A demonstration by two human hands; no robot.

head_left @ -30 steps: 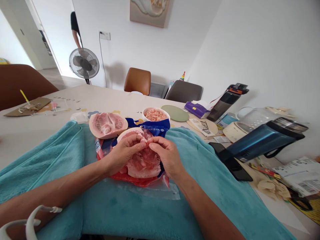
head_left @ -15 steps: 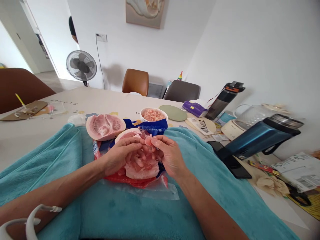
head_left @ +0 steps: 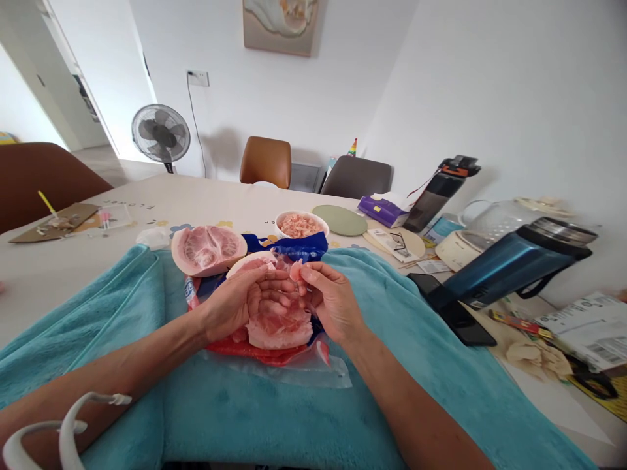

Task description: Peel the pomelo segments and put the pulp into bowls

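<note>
Between thumb and fingers, my right hand [head_left: 336,300] pinches a small pink piece of pomelo pulp [head_left: 296,269]. My left hand [head_left: 245,297] is just left of it, open, palm turned up and fingers loosely stretched toward the piece. Under both hands lies opened pomelo with thick pale rind and pink flesh [head_left: 279,329], partly hidden by them. It rests on a red, blue and clear plastic bag [head_left: 301,247]. Behind my left hand sits another large pomelo section [head_left: 208,251], hollow side facing me. A white bowl [head_left: 278,230] of loose pink pulp stands behind the bag.
A teal towel [head_left: 235,424] covers the near table. A green round mat [head_left: 340,220] and purple tissue pack [head_left: 382,211] lie beyond. To the right are a black phone [head_left: 470,326], blue flask [head_left: 509,264], dark bottle [head_left: 435,196] and scissors [head_left: 592,382]. A fan [head_left: 160,134] stands behind.
My left fingers have drawn slightly away from the pulp piece and opened out. The piece stays pinched in my right hand. The view has shifted a little.
</note>
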